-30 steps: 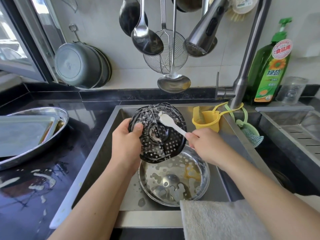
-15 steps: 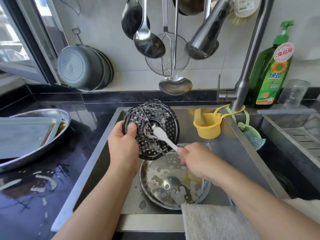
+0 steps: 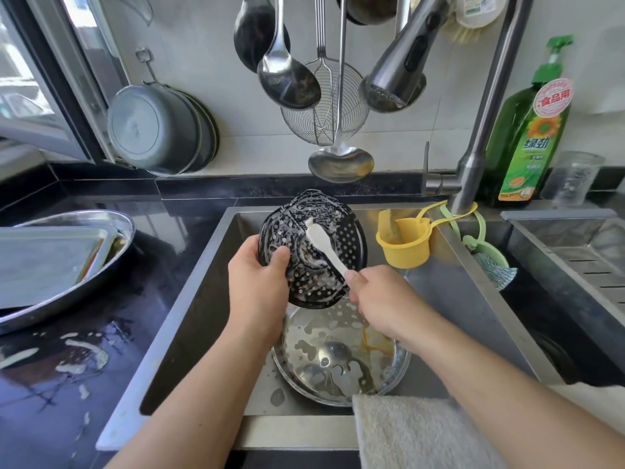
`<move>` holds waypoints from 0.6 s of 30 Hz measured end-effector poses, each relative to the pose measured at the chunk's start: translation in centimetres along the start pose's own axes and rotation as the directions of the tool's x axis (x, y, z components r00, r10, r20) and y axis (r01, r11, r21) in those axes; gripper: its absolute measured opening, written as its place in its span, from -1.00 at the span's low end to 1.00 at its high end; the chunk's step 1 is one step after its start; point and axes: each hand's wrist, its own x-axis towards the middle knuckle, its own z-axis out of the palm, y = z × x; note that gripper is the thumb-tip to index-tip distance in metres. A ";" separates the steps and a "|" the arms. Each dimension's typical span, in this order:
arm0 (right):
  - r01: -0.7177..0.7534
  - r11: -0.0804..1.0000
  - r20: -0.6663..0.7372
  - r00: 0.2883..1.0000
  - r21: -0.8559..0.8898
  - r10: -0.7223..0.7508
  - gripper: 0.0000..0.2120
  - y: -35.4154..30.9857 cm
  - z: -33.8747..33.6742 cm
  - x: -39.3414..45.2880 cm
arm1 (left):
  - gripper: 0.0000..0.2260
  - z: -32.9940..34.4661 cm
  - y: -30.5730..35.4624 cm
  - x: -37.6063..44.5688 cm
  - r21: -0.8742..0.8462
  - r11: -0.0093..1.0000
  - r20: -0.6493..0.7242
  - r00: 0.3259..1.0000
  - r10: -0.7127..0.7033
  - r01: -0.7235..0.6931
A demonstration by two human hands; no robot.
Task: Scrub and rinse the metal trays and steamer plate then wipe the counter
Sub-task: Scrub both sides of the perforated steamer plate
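Two bare forearms enter the frame from 6 o'clock, uncovered from the lower edge to the wrists, with no sleeve cuff in view. The left hand [image 3: 258, 282], toward 9 o'clock, and the right hand [image 3: 382, 299], toward 3 o'clock, are ungloved. The one thumbnail clearly visible is short and unpainted.

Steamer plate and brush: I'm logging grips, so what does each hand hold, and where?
Left hand grips the perforated steamer plate at its left rim; right hand pinches the white brush by its handle end.
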 end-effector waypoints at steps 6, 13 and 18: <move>-0.021 0.996 0.132 0.991 0.089 0.010 -0.56 0.6 -1.3 0.2 | -0.78 -0.3 0.7 -0.1 -0.142 0.958 0.177 0.959 -0.222 0.248; -0.122 0.990 0.104 0.986 -0.069 0.129 -0.58 1.0 -3.1 0.7 | -0.87 -0.3 0.8 0.1 -0.181 0.965 0.105 0.979 -0.173 0.190; -0.152 0.983 0.203 0.971 0.103 0.129 -0.59 1.1 -3.0 0.0 | -0.83 -0.4 1.1 -0.2 -0.212 0.935 0.202 0.949 -0.242 0.283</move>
